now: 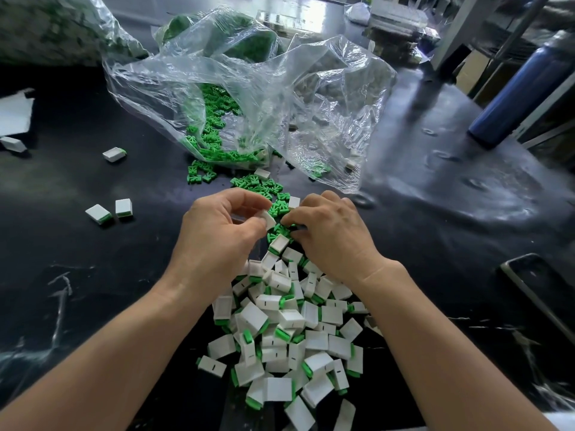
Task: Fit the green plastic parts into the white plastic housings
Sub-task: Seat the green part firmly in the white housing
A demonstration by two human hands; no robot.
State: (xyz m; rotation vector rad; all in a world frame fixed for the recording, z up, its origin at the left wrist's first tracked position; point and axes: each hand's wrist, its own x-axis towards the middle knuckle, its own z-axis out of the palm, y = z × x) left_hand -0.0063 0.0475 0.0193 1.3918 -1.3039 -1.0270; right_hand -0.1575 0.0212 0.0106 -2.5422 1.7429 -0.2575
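Observation:
My left hand (217,231) pinches a small white housing (268,219) between thumb and fingertips above the black table. My right hand (329,231) reaches into loose green parts (277,206) just beside it, its fingertips curled round one green part (287,225); most of that part is hidden. Between my forearms lies a heap of white housings with green parts fitted (289,325). More green parts (211,132) spill from a clear plastic bag (249,88) farther back.
Three fitted housings (114,154) (99,214) (123,207) lie apart on the left of the black table (77,275). A blue bottle (516,98) stands at the right. A dark phone (538,284) lies by the right edge. White card (14,115) sits far left.

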